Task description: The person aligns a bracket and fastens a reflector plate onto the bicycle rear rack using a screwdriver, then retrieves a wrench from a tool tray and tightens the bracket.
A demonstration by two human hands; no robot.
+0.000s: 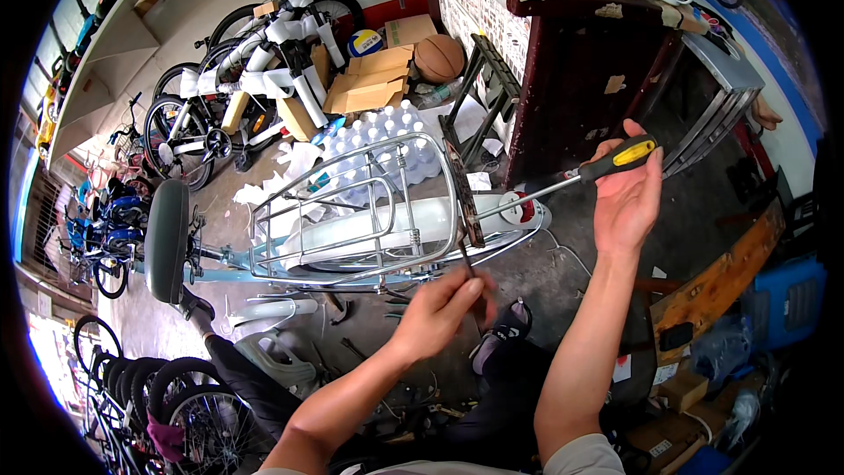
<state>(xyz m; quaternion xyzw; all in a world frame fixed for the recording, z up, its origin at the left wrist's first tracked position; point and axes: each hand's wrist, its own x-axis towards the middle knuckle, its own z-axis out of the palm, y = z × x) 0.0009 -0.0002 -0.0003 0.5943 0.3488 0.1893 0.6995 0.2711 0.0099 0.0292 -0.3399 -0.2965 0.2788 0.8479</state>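
Note:
A bicycle with a light blue frame stands in front of me, its dark saddle [169, 242] to the left. Over its white rear mudguard [356, 230] sits a silver wire luggage rack [338, 178]. A worn dark bar [463, 193] crosses the rack's right end. My right hand [627, 207] holds a screwdriver [622, 158] by its black and yellow handle, fingers partly curled round it. The shaft points left, its tip at the dark bar. My left hand [444, 310] is closed just below the rack's end, pinching a thin dark piece whose kind I cannot make out.
Wrapped bicycles [251, 79], a basketball [439, 58] and packed water bottles [387, 145] lie beyond the rack. A dark red cabinet [580, 70] stands at the far right. Loose tools and a white mudguard [272, 310] lie on the floor; a wooden board [716, 277] leans at right.

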